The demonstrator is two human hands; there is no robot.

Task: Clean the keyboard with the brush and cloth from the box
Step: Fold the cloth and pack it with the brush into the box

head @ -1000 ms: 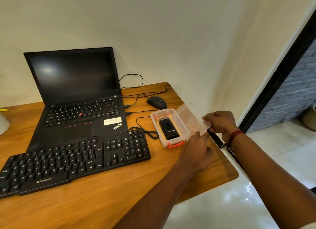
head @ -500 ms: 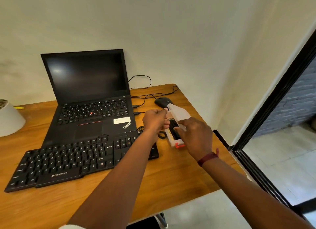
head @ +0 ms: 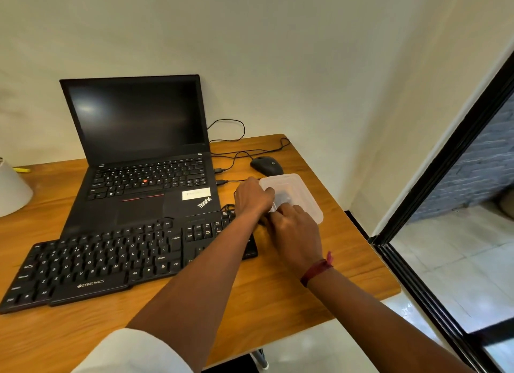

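Observation:
The black keyboard (head: 111,261) lies along the front left of the wooden desk (head: 319,283). To its right stands the small clear plastic box, of which I see mainly the open translucent lid (head: 301,194), tilted toward the right. My left hand (head: 253,198) grips the box at its left side. My right hand (head: 296,232) covers the box's near end, with its fingers curled down into it. The hands hide the brush, the cloth and the box's inside.
An open black laptop (head: 139,189) stands behind the keyboard. A black mouse (head: 267,165) and loose cables (head: 239,153) lie behind the box. A white cone-shaped object (head: 11,191) sits at the far left. The desk's edge and a black door frame (head: 445,164) are on the right.
My view shifted left. The left hand went from the box's near side to its left side. The right hand left the lid and came down over the box's near end.

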